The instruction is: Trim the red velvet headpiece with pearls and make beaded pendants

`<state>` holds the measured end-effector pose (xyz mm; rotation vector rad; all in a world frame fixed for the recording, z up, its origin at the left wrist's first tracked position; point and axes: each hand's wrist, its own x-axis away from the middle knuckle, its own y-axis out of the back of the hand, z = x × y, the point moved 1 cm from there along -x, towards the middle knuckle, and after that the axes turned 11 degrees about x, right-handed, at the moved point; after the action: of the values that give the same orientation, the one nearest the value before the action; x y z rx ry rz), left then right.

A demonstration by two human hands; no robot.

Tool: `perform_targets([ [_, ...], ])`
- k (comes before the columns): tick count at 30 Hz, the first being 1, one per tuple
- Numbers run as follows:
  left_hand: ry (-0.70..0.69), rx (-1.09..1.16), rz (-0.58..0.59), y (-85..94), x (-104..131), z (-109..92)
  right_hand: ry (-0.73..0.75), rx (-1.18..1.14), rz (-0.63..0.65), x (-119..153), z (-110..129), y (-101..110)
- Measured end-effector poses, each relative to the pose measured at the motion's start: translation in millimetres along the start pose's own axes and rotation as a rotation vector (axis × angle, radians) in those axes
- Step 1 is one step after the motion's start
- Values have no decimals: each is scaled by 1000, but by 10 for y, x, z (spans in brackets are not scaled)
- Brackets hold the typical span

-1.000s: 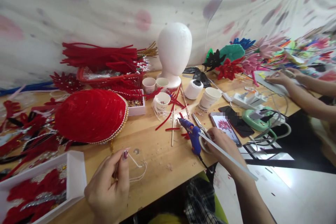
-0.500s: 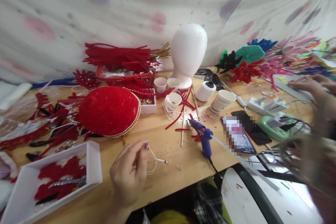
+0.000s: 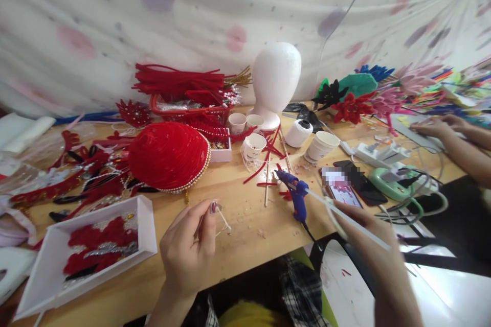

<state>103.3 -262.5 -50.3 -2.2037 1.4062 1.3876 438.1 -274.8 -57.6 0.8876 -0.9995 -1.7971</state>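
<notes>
Over the table (image 3: 247, 248): thread (image 3: 224, 218), seemingly unfastened | left hand (image 3: 188, 248) pinches it, fingertips together | right hand (image 3: 366, 222) beside glue gun (image 3: 297, 196), blurred, grip cannot be told | hat (image 3: 166, 156) already pearl-edged

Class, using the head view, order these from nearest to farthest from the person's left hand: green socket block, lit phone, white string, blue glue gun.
1. White string: at the left hand's fingertips.
2. Blue glue gun: to its right.
3. Lit phone: right, beyond the gun.
4. Green socket block: farther right, past the phone.
</notes>
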Motion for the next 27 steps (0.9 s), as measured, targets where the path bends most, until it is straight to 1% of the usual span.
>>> perform_targets([
  [1, 0, -12, -2, 9, 1, -8, 17, 51, 7, -31, 71, -101],
  [2, 1, -23, -3, 14, 5, -12, 81, 117, -12, -63, 138, -192],
  [3, -1, -29, -3, 13, 10, -13, 159, 168, -1, -94, 196, -271],
  [6, -10, -35, 0, -15, 18, -1, 268, 191, 22, -169, 275, -389],
  [9, -15, -39, 8, -69, -6, 12, 323, 170, 67, -190, 272, -367],
  [13, -27, -42, 34, -149, -75, 21, 378, 137, 152, -126, 227, -274],
  [16, -26, -48, 40, -193, -114, 34, 292, 141, 202, -102, 162, -241],
  [18, -16, -53, 45, -218, -131, 48, 222, 135, 173, -124, 124, -234],
  [19, -11, -52, 49, -230, -138, 55, 210, 124, 150, -141, 116, -229],
  [20, -7, -50, 52, -242, -145, 61, 225, 107, 131, -156, 118, -224],
  [22, 2, -45, 56, -264, -159, 70, 308, 55, 104, -174, 155, -216],
  [25, 14, -50, 59, -295, -181, 70, 451, -15, 121, -165, 289, -263],
  [26, 15, -54, 60, -305, -188, 66, 455, -7, 144, -161, 343, -307],
  [27, 13, -58, 61, -316, -197, 61, 415, 25, 165, -160, 394, -362],
])
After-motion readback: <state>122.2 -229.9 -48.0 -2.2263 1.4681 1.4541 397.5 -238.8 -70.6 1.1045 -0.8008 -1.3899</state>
